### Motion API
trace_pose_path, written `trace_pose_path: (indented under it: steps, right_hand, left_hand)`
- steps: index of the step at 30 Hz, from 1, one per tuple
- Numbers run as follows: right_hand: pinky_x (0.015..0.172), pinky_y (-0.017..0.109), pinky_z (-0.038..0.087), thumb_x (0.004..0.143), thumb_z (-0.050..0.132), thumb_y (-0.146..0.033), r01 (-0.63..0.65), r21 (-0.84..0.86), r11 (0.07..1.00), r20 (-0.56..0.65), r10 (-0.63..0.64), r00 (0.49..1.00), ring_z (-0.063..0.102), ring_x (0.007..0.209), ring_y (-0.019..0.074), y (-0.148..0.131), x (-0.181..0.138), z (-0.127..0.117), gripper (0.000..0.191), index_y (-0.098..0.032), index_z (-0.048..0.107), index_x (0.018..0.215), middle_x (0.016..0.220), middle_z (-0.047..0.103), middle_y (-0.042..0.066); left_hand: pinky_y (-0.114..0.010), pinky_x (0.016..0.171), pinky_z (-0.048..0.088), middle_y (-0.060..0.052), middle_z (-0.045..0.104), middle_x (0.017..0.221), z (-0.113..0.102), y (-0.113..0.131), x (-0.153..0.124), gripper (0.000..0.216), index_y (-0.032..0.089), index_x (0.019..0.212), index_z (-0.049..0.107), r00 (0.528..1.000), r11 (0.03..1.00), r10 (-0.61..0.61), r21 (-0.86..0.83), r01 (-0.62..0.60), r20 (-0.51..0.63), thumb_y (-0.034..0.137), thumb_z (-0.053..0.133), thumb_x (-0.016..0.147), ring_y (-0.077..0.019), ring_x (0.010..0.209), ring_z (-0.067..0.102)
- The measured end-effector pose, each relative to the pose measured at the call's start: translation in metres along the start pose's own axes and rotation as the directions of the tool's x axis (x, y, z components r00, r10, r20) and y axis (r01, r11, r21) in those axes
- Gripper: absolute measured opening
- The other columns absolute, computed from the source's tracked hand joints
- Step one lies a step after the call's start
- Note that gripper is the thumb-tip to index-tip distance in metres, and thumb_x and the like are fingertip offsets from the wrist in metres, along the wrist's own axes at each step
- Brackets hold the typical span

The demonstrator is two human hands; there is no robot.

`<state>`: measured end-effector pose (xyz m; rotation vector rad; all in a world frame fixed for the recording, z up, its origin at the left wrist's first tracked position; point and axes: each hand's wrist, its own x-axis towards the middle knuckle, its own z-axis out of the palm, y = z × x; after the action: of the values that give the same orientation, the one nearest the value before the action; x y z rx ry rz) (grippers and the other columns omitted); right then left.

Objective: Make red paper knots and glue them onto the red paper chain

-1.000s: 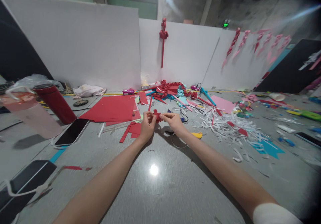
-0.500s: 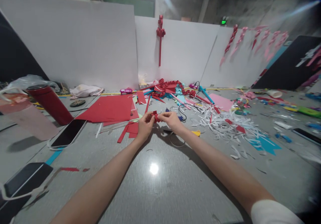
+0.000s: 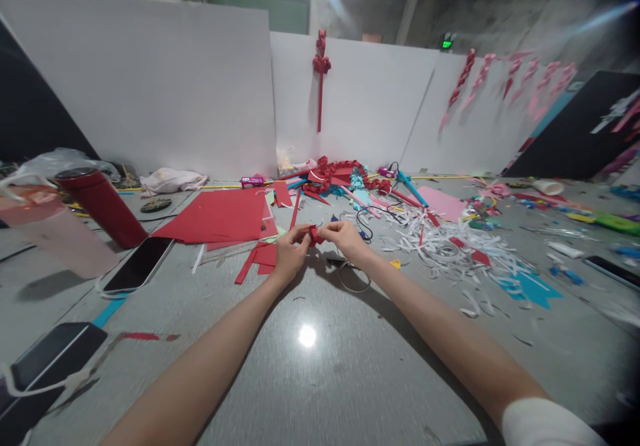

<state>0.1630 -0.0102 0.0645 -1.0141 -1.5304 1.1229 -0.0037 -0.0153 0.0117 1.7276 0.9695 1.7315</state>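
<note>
Between my two hands is a small folded red paper piece, held just above the grey table. My left hand grips it from the left, thumb and fingers closed around its edge. From the right, my right hand pinches its other side with thumb and fingertips. The fingers hide much of the paper, so its exact folds cannot be made out. Beneath my right hand lie a dark-bladed tool with a yellow handle and a pale ring.
Red paper sheets lie left of my hands, near a phone and a tilted-looking red bottle. White paper shreds spread to the right. Red braided paper is heaped behind; a red paper ornament hangs on the white panel.
The red piece has turned and shifted slightly right, its upright flap now lower. My left fingers cover more of its top, and my right hand covers more of the yellow handle.
</note>
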Motion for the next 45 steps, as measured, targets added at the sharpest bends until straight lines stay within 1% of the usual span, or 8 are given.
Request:
trace_pose_path:
  steps: [13,20,24,29,32,35,40,45]
  right_hand:
    - [0.073,0.031,0.048,0.071,0.074,-0.033,-0.024,0.011,1.000,0.016,0.024,1.000,0.064,0.066,0.0174,-0.002,-0.001,0.000,0.018,-0.016,0.077,0.065,0.067,0.074,0.004]
    - [0.075,0.031,0.047,0.070,0.073,-0.034,-0.038,0.025,0.999,0.038,0.037,0.999,0.063,0.069,0.0180,-0.004,-0.002,0.001,0.018,-0.017,0.075,0.063,0.067,0.073,0.004]
    - [0.072,0.031,0.044,0.069,0.073,-0.033,-0.058,0.034,0.998,0.040,0.057,0.998,0.061,0.067,0.0170,-0.004,-0.001,0.000,0.016,-0.018,0.075,0.064,0.066,0.072,0.003]
    - [0.065,0.029,0.037,0.069,0.075,-0.033,-0.070,0.063,0.996,0.061,0.066,0.996,0.049,0.060,0.0130,-0.006,-0.003,0.000,0.017,-0.017,0.073,0.062,0.057,0.062,-0.001]
    - [0.059,0.029,0.031,0.068,0.075,-0.035,-0.078,0.087,0.993,0.082,0.070,0.994,0.039,0.055,0.0109,-0.007,-0.003,0.000,0.024,-0.018,0.066,0.055,0.050,0.051,-0.004]
    - [0.056,0.029,0.026,0.070,0.074,-0.040,-0.086,0.109,0.990,0.089,0.076,0.993,0.033,0.054,0.0102,-0.007,-0.002,0.001,0.030,-0.018,0.062,0.054,0.050,0.046,-0.005]
    - [0.058,0.029,0.029,0.072,0.077,-0.046,-0.085,0.099,0.991,0.079,0.077,0.994,0.040,0.056,0.0113,-0.004,-0.001,0.001,0.034,-0.017,0.067,0.059,0.053,0.055,-0.001]
    - [0.066,0.030,0.040,0.073,0.079,-0.044,-0.044,0.050,0.998,0.023,0.043,0.999,0.055,0.064,0.0145,0.004,0.000,-0.001,0.029,-0.016,0.075,0.069,0.065,0.068,0.003]
  left_hand:
    - [-0.030,0.075,0.057,-0.006,0.079,0.097,-0.001,-0.001,-0.001,0.020,0.022,0.109,0.076,0.999,0.999,0.036,0.031,-0.037,0.028,0.022,0.065,0.092,-0.0188,0.082,0.075]
    - [-0.031,0.075,0.057,-0.006,0.079,0.093,-0.002,0.001,0.000,0.018,0.021,0.103,0.077,0.998,0.997,0.059,0.043,-0.059,0.010,0.019,0.066,0.090,-0.0191,0.081,0.074]
    - [-0.032,0.077,0.056,-0.006,0.080,0.095,-0.003,0.000,0.000,0.017,0.021,0.101,0.077,0.998,0.997,0.057,0.054,-0.058,0.017,0.019,0.065,0.090,-0.0198,0.084,0.074]
    - [-0.032,0.075,0.055,-0.006,0.080,0.093,-0.002,-0.001,0.000,0.016,0.021,0.099,0.077,0.998,0.995,0.058,0.077,-0.058,0.002,0.019,0.065,0.089,-0.0198,0.082,0.073]
    - [-0.031,0.077,0.056,-0.006,0.080,0.095,-0.002,-0.001,0.000,0.015,0.021,0.098,0.077,0.998,0.994,0.067,0.082,-0.066,0.002,0.019,0.065,0.090,-0.0191,0.083,0.073]
    - [-0.030,0.077,0.055,-0.005,0.080,0.093,-0.002,-0.001,0.000,0.015,0.020,0.098,0.077,0.996,0.989,0.089,0.117,-0.089,0.005,0.018,0.064,0.090,-0.0177,0.081,0.072]
    - [-0.030,0.076,0.054,-0.005,0.080,0.094,-0.003,-0.003,0.000,0.015,0.021,0.099,0.078,0.994,0.985,0.109,0.135,-0.109,0.004,0.020,0.065,0.091,-0.0185,0.083,0.072]
    - [-0.033,0.080,0.055,-0.007,0.080,0.097,-0.003,-0.005,0.001,0.019,0.022,0.102,0.081,0.999,0.997,0.035,0.066,-0.037,0.022,0.023,0.065,0.091,-0.0208,0.087,0.072]
